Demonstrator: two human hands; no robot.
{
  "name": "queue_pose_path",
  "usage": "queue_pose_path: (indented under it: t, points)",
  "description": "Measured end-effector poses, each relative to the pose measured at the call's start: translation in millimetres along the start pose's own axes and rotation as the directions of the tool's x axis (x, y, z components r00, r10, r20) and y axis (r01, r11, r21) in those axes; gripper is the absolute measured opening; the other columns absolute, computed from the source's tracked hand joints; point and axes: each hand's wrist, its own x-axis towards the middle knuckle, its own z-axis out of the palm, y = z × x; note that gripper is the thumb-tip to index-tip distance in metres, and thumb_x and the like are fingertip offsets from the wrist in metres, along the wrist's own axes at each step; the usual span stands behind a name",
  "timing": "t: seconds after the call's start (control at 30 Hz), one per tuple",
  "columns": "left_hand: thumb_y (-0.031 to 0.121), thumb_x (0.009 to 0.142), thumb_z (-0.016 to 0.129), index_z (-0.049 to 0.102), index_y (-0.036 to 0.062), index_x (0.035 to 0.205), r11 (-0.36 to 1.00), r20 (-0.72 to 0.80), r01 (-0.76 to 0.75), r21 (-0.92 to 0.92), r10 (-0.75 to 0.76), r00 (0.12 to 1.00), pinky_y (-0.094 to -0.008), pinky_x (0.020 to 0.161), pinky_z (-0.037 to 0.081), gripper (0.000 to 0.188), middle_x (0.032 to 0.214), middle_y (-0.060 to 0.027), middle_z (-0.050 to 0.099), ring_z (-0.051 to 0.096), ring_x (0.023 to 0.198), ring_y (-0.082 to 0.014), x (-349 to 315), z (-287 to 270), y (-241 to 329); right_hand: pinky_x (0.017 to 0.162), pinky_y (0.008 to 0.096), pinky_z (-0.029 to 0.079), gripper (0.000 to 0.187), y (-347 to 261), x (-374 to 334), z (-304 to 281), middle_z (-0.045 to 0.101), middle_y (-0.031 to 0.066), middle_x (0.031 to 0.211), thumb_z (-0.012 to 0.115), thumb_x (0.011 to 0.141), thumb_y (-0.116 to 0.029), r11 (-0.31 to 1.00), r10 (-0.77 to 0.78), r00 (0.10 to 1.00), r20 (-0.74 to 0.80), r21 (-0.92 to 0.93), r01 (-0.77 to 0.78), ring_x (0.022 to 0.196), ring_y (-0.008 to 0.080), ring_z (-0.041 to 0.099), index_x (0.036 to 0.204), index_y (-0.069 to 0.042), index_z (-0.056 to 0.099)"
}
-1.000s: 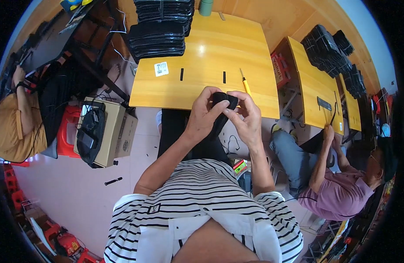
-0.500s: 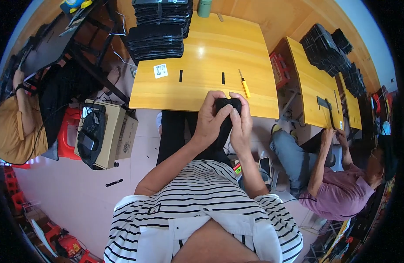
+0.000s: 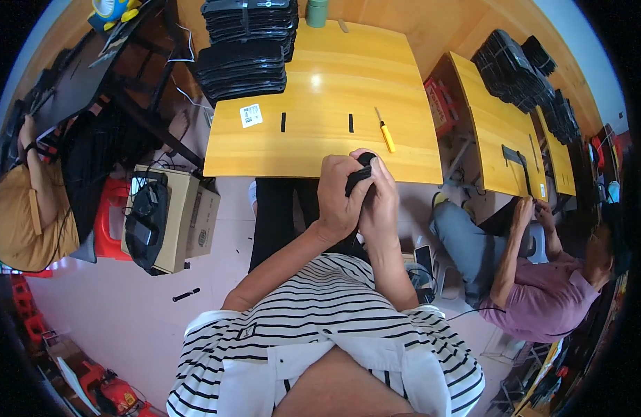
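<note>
Both hands come together just beyond the near edge of the yellow wooden table [image 3: 265, 163]. My left hand [image 3: 338, 198] is closed round a black, soft-looking folded piece [image 3: 358, 179], thumb pressed on it. My right hand [image 3: 380, 198] wraps the same piece from the other side. Most of the piece is hidden by the fingers, so its kind is unclear. Beyond my hands on the tabletop lies a thin-shafted tool with a yellow handle [image 3: 387, 137]. Two short black strips [image 3: 283, 122] mark the table, and a white printed label [image 3: 251, 115] is left of them.
A tall stack of flat black packs [image 3: 242, 69] stands at the table's back left, near a green canister [image 3: 317, 12]. A cardboard box [image 3: 202, 226] stands left on the floor. At right, a co-worker [image 3: 543, 299] handles a black strap; another person [image 3: 35, 215] sits left.
My hands have turned and closed more tightly round the black piece, the left fingers now curling over it. The view has shifted slightly.
</note>
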Motion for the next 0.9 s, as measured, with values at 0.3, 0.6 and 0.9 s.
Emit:
queue_pose_path:
  t: [0.3,0.6,0.9]
  points:
    - [0.006,0.075,0.063,0.050,0.0012,0.087,0.995,-0.026,0.093,-0.027,-0.093,0.995,-0.0350,0.070,0.042,0.018,0.084,-0.0143,0.050,0.052,0.080,-0.0296,2,0,-5,0.080,0.0270,0.044,0.028,1,6,1,0.058,0.0088,0.093,0.043,0.091,-0.020,0.984,0.134,0.989,-0.061,0.123,-0.126,0.087,0.0162,0.056,0.101,0.003,0.056]
    - [0.002,0.073,0.066,0.047,0.0026,0.089,1.000,-0.004,0.001,0.013,-0.001,1.000,-0.0290,0.067,0.043,0.025,0.082,-0.0108,0.051,0.051,0.073,-0.0207,-7,0,-9,0.073,0.0275,0.045,0.025,18,15,-15,0.059,0.0087,0.087,0.051,0.088,-0.020,0.955,0.245,0.946,-0.213,0.220,-0.198,0.078,0.0171,0.056,0.097,0.002,0.058]
    - [-0.002,0.076,0.059,0.040,0.0022,0.106,0.754,0.155,0.406,-0.516,-0.384,0.910,-0.0228,0.072,0.040,0.035,0.084,-0.0028,0.044,0.047,0.075,-0.0101,-1,13,-5,0.059,0.0253,0.042,0.031,2,19,-36,0.050,0.0030,0.073,0.045,0.092,-0.030,0.938,0.199,0.965,-0.173,0.317,-0.137,0.064,0.0136,0.049,0.108,-0.003,0.048]
